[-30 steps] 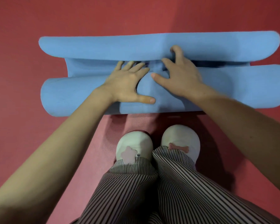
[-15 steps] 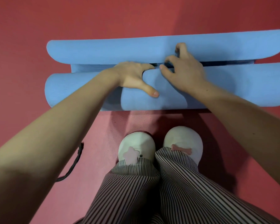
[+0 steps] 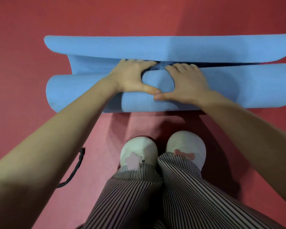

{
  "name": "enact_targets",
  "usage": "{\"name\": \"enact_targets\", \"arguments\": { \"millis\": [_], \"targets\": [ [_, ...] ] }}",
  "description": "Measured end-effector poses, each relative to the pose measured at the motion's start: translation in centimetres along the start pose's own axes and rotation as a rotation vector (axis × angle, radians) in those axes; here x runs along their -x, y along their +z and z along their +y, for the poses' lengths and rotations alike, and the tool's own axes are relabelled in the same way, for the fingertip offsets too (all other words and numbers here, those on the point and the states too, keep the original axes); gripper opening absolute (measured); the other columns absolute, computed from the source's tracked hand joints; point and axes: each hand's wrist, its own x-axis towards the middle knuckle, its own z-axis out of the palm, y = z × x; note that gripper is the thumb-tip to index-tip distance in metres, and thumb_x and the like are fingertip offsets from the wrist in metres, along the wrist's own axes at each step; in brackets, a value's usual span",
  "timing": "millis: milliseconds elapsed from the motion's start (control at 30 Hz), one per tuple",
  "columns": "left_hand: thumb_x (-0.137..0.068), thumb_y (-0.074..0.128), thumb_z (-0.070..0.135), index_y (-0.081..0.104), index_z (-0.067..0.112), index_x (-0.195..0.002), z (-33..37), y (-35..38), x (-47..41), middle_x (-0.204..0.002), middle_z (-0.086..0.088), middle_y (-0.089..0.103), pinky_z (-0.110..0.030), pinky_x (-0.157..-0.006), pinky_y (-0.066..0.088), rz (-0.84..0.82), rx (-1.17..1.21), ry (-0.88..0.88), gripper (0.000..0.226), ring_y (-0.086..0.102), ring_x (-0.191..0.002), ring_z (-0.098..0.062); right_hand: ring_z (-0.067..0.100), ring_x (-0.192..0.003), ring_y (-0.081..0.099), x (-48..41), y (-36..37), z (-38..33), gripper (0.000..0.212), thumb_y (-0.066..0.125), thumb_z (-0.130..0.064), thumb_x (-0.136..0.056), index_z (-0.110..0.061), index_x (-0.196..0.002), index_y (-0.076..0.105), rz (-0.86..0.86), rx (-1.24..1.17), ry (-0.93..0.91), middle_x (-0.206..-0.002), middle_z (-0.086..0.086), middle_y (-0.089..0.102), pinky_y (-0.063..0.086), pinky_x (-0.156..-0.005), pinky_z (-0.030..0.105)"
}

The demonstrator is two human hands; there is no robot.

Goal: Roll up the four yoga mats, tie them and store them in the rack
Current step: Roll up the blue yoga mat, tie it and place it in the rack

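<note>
A blue yoga mat point(image 3: 246, 85) lies across the red floor in front of me, mostly rolled into a thick roll. Its free far end point(image 3: 155, 47) curls up behind the roll. My left hand point(image 3: 132, 76) and my right hand point(image 3: 186, 80) sit side by side on the middle of the roll. Their fingers curve over its top into the dark gap between roll and far flap, so the fingertips are hidden. Both thumbs lie on the near side of the roll, and their tips touch.
A pink mat point(image 3: 139, 123) lies flat under my white slippers point(image 3: 139, 152), just in front of the blue roll. A black strap point(image 3: 73, 169) lies on the floor at the lower left, partly behind my left arm. Red floor point(image 3: 23, 47) surrounds everything.
My right hand left the far flap and came down onto the roll beside the left hand. The thumbs now meet. The gap between roll and flap has narrowed.
</note>
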Motion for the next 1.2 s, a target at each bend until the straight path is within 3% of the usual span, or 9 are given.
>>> {"name": "enact_targets", "arguments": {
  "millis": [67,133,233,467,733,833,967,1100,1200],
  "targets": [
    [-0.054,0.033,0.087,0.038,0.027,-0.145,0.0,0.2,0.4,-0.140,0.004,0.047,-0.039,-0.101,0.028,0.085,-0.112,0.052,0.109,0.043,-0.125,-0.023,0.027,-0.120,0.046,-0.5,-0.4,0.2,0.119,0.030,-0.096,-0.047,-0.014,-0.133,0.044,-0.032,-0.017,-0.010,-0.131,0.008,0.052,0.029,-0.101,0.037],
    [-0.059,0.027,0.084,0.034,0.026,-0.147,0.1,0.1,0.5,-0.146,0.004,0.043,-0.041,-0.104,0.029,0.036,-0.109,0.061,0.106,0.041,-0.129,-0.024,0.027,-0.123,0.045,-0.8,-0.7,0.3,0.108,0.045,-0.089,-0.058,-0.015,-0.135,0.042,-0.054,-0.054,-0.010,-0.133,0.008,0.051,0.028,-0.104,0.037],
    [-0.059,0.027,0.083,0.026,0.031,-0.149,0.1,-0.4,0.4,-0.151,0.007,0.037,-0.044,-0.109,0.030,-0.089,-0.041,0.017,0.105,0.037,-0.135,-0.021,0.026,-0.123,0.045,-1.4,-1.2,0.5,0.120,0.037,-0.096,-0.046,-0.019,-0.138,0.040,-0.107,-0.063,0.010,-0.134,0.005,0.050,0.028,-0.104,0.040],
    [-0.054,0.040,0.082,0.022,0.033,-0.150,-0.3,-0.6,0.7,-0.151,0.008,0.036,-0.044,-0.111,0.022,-0.074,0.030,0.013,0.109,0.033,-0.136,-0.021,0.027,-0.125,0.044,-1.8,-1.2,0.7,0.104,0.047,-0.087,-0.060,-0.023,-0.140,0.039,-0.120,-0.080,0.014,-0.140,0.002,0.047,0.028,-0.102,0.042],
    [-0.050,0.073,0.076,0.004,0.036,-0.152,0.6,-0.6,0.3,-0.151,0.001,0.032,-0.047,-0.106,0.032,-0.118,-0.240,-0.015,0.129,0.036,-0.132,-0.031,0.028,-0.126,0.041,-2.4,-1.6,1.0,0.086,0.048,-0.083,-0.066,-0.021,-0.126,0.045,-0.063,-0.162,0.032,-0.137,0.002,0.047,0.025,-0.105,0.042],
    [-0.048,0.072,0.078,0.014,0.036,-0.150,0.4,-0.8,-0.2,-0.138,-0.001,0.049,-0.040,-0.096,0.040,-0.119,-0.186,-0.028,0.124,0.048,-0.122,-0.029,0.027,-0.134,0.032,-2.1,-1.6,0.6,0.096,0.037,-0.086,-0.067,-0.021,-0.137,0.038,-0.059,-0.089,0.103,-0.145,0.002,0.041,0.016,-0.112,0.046],
    [-0.053,0.076,0.070,0.027,0.037,-0.144,0.3,-1.6,-0.8,-0.133,0.007,0.054,-0.033,-0.091,0.038,-0.126,-0.131,-0.026,0.109,0.050,-0.121,-0.022,0.029,-0.126,0.039,-0.8,-1.2,-0.3,0.116,0.029,-0.092,-0.055,-0.014,-0.140,0.032,-0.033,0.046,0.101,-0.140,0.005,0.042,0.022,-0.107,0.046],
    [-0.046,0.078,0.073,0.018,0.046,-0.145,0.2,-2.2,-1.3,-0.145,0.018,0.040,-0.035,-0.105,0.035,-0.169,-0.025,-0.049,0.119,0.039,-0.134,-0.015,0.031,-0.127,0.037,-1.5,-1.5,0.1,0.124,0.053,-0.088,-0.048,-0.015,-0.144,0.023,-0.077,0.046,0.068,-0.142,0.007,0.038,0.019,-0.109,0.048],
    [-0.045,0.080,0.070,0.020,0.045,-0.146,0.2,-2.8,-1.6,-0.146,0.020,0.038,-0.035,-0.110,0.031,-0.238,0.066,-0.069,0.120,0.037,-0.135,-0.012,0.029,-0.126,0.039,-2.1,-1.7,0.4,0.120,0.053,-0.087,-0.048,-0.016,-0.141,0.028,-0.076,0.030,0.052,-0.138,0.007,0.043,0.019,-0.108,0.046]
  ]
}}
